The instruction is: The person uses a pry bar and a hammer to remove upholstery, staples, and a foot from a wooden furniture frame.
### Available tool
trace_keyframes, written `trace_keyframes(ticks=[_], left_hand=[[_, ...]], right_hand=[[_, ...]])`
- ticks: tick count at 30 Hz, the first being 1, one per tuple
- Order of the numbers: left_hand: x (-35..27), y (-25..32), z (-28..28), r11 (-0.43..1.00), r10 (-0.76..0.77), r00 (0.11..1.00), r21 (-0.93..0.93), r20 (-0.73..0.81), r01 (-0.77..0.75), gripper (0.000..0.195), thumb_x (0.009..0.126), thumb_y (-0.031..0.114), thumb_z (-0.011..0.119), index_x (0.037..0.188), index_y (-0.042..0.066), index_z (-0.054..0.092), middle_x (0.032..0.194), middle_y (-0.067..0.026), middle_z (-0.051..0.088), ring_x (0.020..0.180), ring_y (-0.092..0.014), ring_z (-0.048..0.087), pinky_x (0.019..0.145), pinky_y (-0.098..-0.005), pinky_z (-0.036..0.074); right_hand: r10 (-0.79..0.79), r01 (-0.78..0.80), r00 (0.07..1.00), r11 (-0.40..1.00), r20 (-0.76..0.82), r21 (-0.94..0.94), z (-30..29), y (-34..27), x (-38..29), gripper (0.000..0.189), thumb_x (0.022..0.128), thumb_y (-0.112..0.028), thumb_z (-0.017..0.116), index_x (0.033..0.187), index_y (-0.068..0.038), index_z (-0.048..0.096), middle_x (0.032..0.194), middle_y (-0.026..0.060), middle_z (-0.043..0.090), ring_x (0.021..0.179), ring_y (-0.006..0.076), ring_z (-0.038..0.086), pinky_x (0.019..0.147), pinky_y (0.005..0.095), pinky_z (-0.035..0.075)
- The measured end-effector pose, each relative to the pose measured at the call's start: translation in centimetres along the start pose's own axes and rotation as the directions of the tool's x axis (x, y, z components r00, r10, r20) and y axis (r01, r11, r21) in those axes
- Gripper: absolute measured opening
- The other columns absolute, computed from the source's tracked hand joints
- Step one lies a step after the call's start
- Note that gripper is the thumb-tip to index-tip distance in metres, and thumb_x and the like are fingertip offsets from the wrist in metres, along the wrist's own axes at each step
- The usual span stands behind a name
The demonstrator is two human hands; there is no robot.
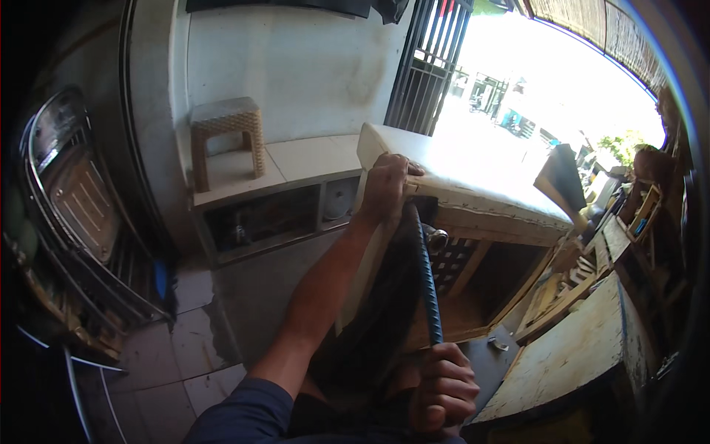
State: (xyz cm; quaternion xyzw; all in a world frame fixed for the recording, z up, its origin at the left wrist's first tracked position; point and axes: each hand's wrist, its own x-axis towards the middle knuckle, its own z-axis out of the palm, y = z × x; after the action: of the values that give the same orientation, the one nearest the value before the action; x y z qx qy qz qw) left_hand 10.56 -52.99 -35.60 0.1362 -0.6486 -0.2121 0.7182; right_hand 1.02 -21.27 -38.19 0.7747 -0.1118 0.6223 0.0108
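Note:
My right hand (445, 388) is closed around the lower end of a ribbed steel rebar bar (427, 272). The bar's upper end meets the near corner of a wooden piece with a white padded top (477, 166), at its underside. My left hand (388, 183) presses on that corner, just above the bar's tip; its fingers are bent over the edge and its grip is partly hidden. A metal cylindrical part (438, 240) shows beside the bar, against dark material.
A woven-pattern plastic stool (227, 133) stands on a tiled ledge (310, 158) ahead. Folded metal chairs (83, 205) lean at the left. Scrap wood (560, 294) and a worn pale panel (566, 349) lie at the right. A barred metal gate (430, 72) is beyond.

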Motion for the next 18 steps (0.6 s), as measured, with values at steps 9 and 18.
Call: trace_keyframes(ticks=[9, 18], left_hand=[[2.4, -4.3, -0.2, 0.982, 0.162, 0.969, -0.069, -0.185, -0.177, 0.022, 0.090, 0.007, 0.050, 0.072, 0.004, 0.062, 0.075, -0.0090, 0.064, 0.082, -0.026, 0.056, 0.086, -0.0403, 0.042], [0.9, -5.1, -1.0, 0.953, 0.301, 0.936, 0.093, -0.181, -0.289, 0.002, 0.076, 0.009, 0.064, 0.074, 0.008, 0.064, 0.080, -0.0051, 0.067, 0.089, -0.024, 0.062, 0.093, -0.0401, 0.039]], right_hand=[[-0.190, 0.126, 0.846, 0.979, -0.498, -0.159, 2.1, 6.2, 2.0, 0.045, 0.093, -0.034, 0.042, 0.052, -0.021, 0.032, 0.044, -0.0041, 0.024, 0.042, 0.0103, 0.031, 0.053, 0.0332, 0.037], [-0.093, 0.163, 0.826, 0.984, -0.557, 0.077, -3.4, 5.0, 5.3, 0.039, 0.098, -0.036, 0.037, 0.062, -0.024, 0.035, 0.054, -0.0095, 0.028, 0.048, 0.0099, 0.030, 0.053, 0.0334, 0.034]])
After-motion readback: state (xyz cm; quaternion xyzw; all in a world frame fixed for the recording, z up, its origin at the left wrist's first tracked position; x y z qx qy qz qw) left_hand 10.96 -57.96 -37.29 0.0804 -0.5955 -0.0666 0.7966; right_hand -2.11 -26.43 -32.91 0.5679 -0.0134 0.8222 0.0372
